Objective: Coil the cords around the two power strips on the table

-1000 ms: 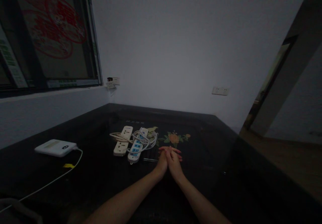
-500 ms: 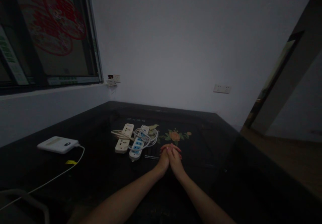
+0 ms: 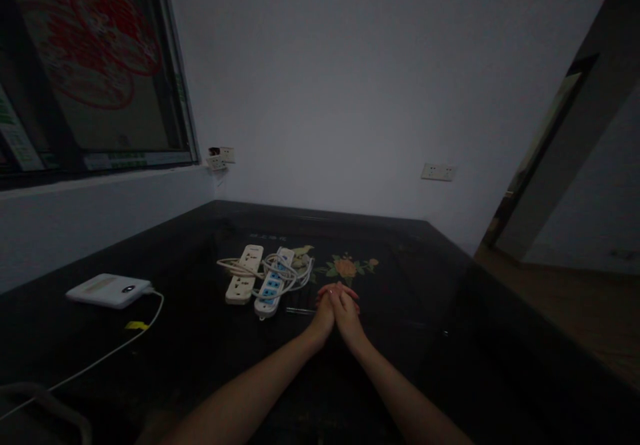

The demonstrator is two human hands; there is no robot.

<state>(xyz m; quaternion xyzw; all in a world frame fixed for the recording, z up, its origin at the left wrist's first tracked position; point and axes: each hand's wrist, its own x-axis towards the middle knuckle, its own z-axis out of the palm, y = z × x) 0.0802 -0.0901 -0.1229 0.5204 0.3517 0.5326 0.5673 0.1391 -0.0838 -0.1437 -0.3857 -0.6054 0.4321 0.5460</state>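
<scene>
My left hand [image 3: 324,315] and my right hand [image 3: 346,312] are clasped together above the dark tabletop, fingers interlaced and closed. Nothing shows between them, though the palms are hidden. Just left of the hands lies a white power strip with blue sockets [image 3: 271,290], its pale cord coiled over it. Beside that one, farther left, is a cream power strip [image 3: 239,288] with its own cord looped across it. Neither strip is touched by my hands. A printed orange flower [image 3: 345,268] decorates the surface just beyond my fingers.
A white power bank [image 3: 107,290] with a white cable [image 3: 107,355] plugged in sits at the left, near a yellow scrap [image 3: 137,325]. A grey curved bar [image 3: 55,405] shows at lower left. Wall sockets [image 3: 438,172] and a window [image 3: 120,85] lie beyond the black table [image 3: 400,265].
The view has turned slightly, so the table's things and the wall sit a little farther left. My hands stay clasped in the same pose.
</scene>
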